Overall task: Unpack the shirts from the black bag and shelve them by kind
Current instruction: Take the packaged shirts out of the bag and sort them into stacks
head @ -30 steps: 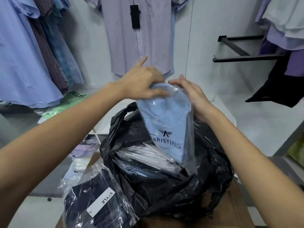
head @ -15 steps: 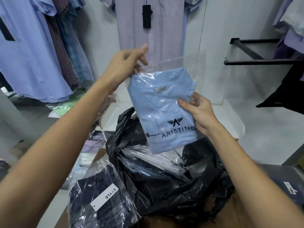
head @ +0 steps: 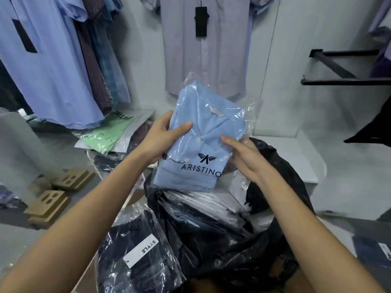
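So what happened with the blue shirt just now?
The packed blue shirt came up out of the black bag. The left hand moved its grip from the top edge to the side; the right hand holds the other side. The dark packed shirt stayed put.

I see the brown counter point(head: 135, 196) carrying the black bag point(head: 264, 240) and a wrapped navy shirt point(head: 135, 254); low white shelf point(head: 304, 166) behind; green shirt pack point(head: 105, 134) left.

"ARISTINO" with winged logo on clear wrap of light blue shirt point(head: 203, 132) in my hands; "STYLE" on white label of dark packed shirt point(head: 135, 254); green pack point(head: 105, 134) lettering unreadable
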